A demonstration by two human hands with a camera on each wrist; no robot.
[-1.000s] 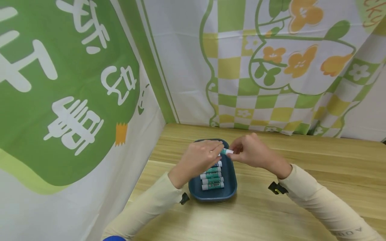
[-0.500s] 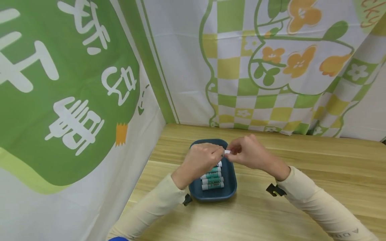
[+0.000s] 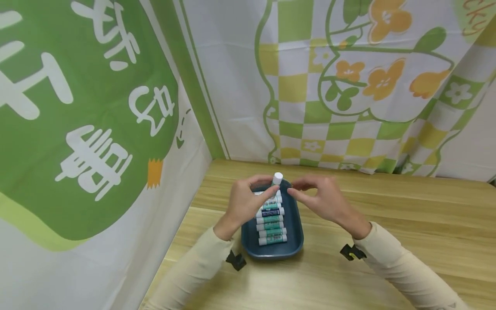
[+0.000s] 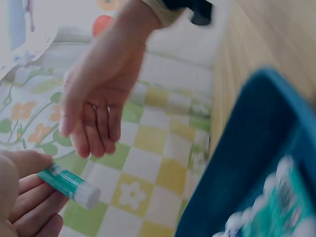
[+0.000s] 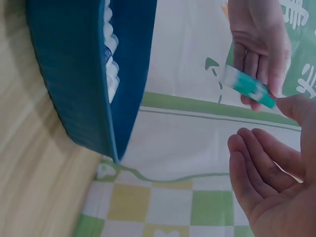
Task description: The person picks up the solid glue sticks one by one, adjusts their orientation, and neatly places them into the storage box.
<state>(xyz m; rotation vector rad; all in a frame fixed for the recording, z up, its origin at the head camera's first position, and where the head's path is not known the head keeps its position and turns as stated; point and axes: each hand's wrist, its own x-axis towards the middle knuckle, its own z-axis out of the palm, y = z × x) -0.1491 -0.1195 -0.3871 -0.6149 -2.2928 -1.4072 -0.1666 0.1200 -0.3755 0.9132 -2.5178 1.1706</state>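
My left hand (image 3: 246, 202) pinches a glue stick (image 3: 277, 178) between thumb and fingers above the far end of a dark blue tray (image 3: 292, 241). The glue stick (image 4: 66, 182) has a green label and a white cap, which points up in the head view. Just to the right, my right hand (image 3: 327, 200) has its thumb and fingers apart and nothing between them. In the right wrist view, the thumb tip appears close to the lower end of the held glue stick (image 5: 249, 89); whether they touch, I cannot tell. Several glue sticks (image 3: 271, 226) lie in a row in the tray.
One stick in the row has a dark blue label (image 3: 271, 212). Beneath the tray is a wooden table (image 3: 368, 267). A checkered flower-print cloth (image 3: 321, 129) hangs behind, and a green-and-white cloth (image 3: 162, 215) hangs at the left.
Earlier both hands held the glue stick sideways over the tray. The right hand has let go, while the left hand has turned the stick cap-up, uncovering more of the row.
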